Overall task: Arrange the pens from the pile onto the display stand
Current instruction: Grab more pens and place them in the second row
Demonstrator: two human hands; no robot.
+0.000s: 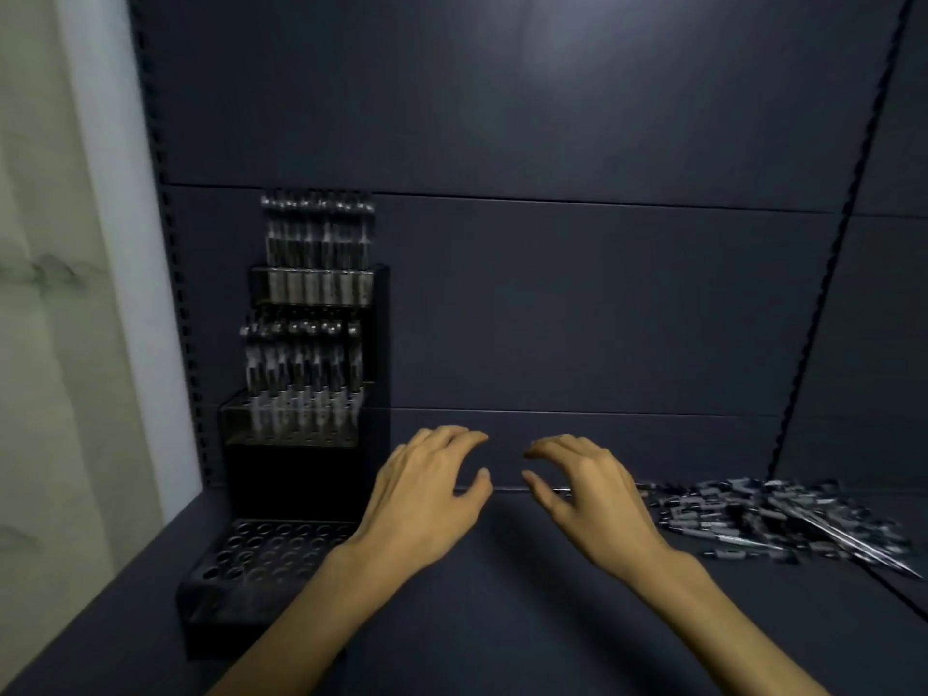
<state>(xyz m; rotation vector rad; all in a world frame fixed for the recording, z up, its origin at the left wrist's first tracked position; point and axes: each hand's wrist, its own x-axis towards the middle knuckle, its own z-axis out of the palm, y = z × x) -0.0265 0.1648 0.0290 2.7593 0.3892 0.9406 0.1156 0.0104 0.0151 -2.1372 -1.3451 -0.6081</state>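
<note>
A black stepped display stand (301, 474) stands at the left of the dark shelf. Its top tier and middle tier hold upright pens (306, 374). The lowest tier (261, 550) shows rows of holes with no pens in them. A pile of black and grey pens (783, 519) lies on the shelf at the right. My left hand (427, 489) and my right hand (587, 494) hover side by side over the middle of the shelf, palms down, fingers loosely bent, holding nothing. My left forearm crosses in front of the stand's lower right corner.
The dark shelf surface (502, 620) stretches between stand and pile. A dark back panel (552, 293) rises behind, with slotted uprights at both sides. A pale wall (50, 344) lies left of the shelf unit.
</note>
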